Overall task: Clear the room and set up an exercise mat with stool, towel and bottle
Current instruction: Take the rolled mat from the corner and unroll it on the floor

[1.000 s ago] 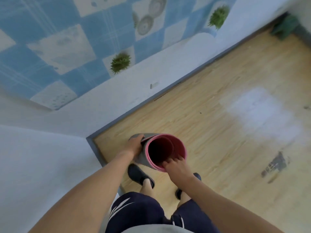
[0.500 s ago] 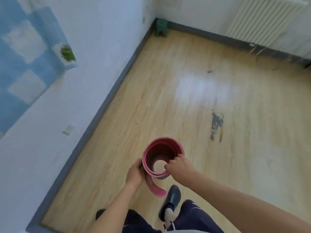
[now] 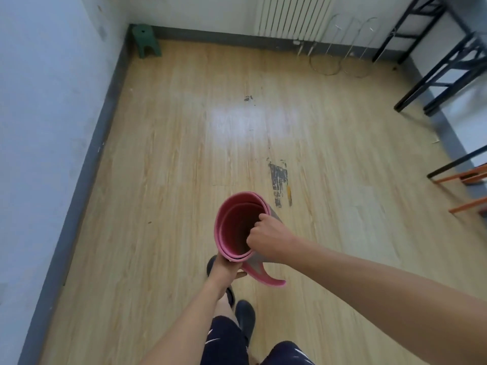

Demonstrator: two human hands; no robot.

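A rolled exercise mat (image 3: 232,227), pink inside and grey outside, stands on end in front of me, its open end facing the camera. My right hand (image 3: 268,239) grips the roll's rim on the right side, fingers curled over the edge. My left hand (image 3: 226,268) holds the roll from below at its near side. A loose pink flap (image 3: 266,277) of the mat curls out under my right wrist. A small green stool (image 3: 146,40) stands in the far left corner of the room. No towel or bottle is in view.
Wooden floor (image 3: 184,154) stretches ahead with a dark scuff (image 3: 278,180) in the middle. A white radiator (image 3: 292,17) and wire hoops (image 3: 342,48) line the far wall. Black frames (image 3: 442,61) and orange frames (image 3: 469,185) stand along the right wall. My feet (image 3: 245,314) are below the mat.
The view has swung right from the left wall into the room. The mat has come up off the floor, and my left hand has shifted under its near side.
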